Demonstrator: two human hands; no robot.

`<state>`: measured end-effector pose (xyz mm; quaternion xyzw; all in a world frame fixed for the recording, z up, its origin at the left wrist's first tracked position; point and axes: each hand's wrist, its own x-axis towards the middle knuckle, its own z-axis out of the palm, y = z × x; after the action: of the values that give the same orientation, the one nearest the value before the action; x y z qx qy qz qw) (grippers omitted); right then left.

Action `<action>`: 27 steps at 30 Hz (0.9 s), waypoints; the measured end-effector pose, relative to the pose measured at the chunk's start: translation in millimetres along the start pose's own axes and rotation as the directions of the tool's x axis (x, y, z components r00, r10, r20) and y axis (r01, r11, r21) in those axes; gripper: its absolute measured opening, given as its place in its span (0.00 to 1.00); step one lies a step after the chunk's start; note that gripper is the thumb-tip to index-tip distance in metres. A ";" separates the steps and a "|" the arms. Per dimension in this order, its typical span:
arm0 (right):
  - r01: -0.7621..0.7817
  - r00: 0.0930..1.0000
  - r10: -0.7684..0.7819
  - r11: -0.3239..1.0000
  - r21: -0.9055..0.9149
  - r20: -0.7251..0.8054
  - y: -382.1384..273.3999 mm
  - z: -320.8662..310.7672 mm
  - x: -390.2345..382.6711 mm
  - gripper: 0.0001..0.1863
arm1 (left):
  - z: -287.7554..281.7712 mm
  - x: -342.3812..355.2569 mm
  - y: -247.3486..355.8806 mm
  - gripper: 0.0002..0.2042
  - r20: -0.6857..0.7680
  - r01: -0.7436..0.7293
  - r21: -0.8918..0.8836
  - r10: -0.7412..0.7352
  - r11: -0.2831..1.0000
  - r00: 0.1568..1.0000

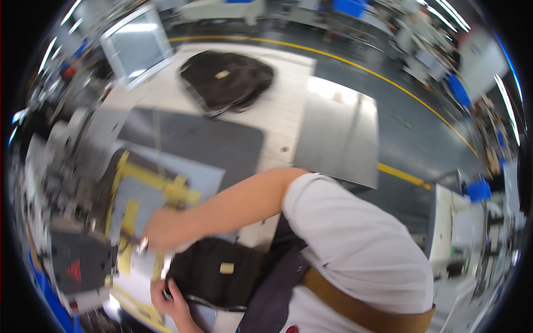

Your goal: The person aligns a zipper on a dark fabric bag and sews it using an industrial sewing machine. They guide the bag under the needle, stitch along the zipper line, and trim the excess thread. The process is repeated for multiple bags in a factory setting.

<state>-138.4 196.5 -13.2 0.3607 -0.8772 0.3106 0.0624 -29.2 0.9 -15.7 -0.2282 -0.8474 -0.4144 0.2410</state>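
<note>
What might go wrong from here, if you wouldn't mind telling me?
The dark fabric piece could shift or crease, since the left hand is only at its edge.
It also lies up against the dark apron, so leaning away might drag it.
The right hand, blurred above the yellow tape strips, might catch the small shiny item beside it, too blurred to identify.

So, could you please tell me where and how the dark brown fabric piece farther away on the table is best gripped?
I'd probably pinch the dark brown fabric piece at its near corner, coming from the near side, since its outline narrows there to a point.
</note>
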 end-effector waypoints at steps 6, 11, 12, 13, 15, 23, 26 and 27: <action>-0.099 0.986 0.017 0.855 -0.509 -0.163 25.4 -29.9 7.2 0.13 | -10.0 22.5 1.9 0.06 0.036 0.507 -0.149 -0.508 0.849 0.861; 0.129 0.991 -0.105 0.916 0.381 -0.081 -22.9 -12.8 1.1 0.14 | -8.2 15.3 -11.1 0.07 0.125 0.511 -0.225 -0.496 0.829 0.859; 0.077 0.997 -0.076 0.906 0.415 -0.020 -32.5 -11.9 -0.8 0.13 | -9.0 12.1 -12.0 0.07 0.142 0.528 -0.256 -0.509 0.810 0.849; 0.018 0.998 -0.040 0.898 0.439 0.041 -39.5 -14.0 -2.9 0.12 | -7.1 11.6 -11.0 0.08 0.167 0.541 -0.291 -0.515 0.789 0.841; -0.106 0.984 0.028 0.886 0.452 0.177 -39.2 -15.3 -0.9 0.10 | -6.1 13.7 -6.9 0.11 0.195 0.524 -0.361 -0.487 0.771 0.851; -0.448 0.850 0.088 0.639 0.625 0.520 -22.8 -20.4 13.4 0.10 | -10.3 22.4 -1.6 0.15 0.278 0.532 -0.351 -0.457 0.771 0.845; -0.411 0.876 0.069 0.623 0.665 0.477 -20.6 -15.1 11.4 0.10 | -13.1 23.8 -0.4 0.16 0.277 0.545 -0.317 -0.474 0.776 0.836; -0.356 0.906 0.051 0.630 0.690 0.421 -20.9 -12.1 7.5 0.11 | -13.1 24.1 0.6 0.16 0.275 0.554 -0.324 -0.484 0.767 0.831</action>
<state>-131.3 187.7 9.4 0.3008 -0.6995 0.5789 -0.2918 -44.7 -4.9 6.1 -0.0629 -0.7950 -0.6033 -0.0093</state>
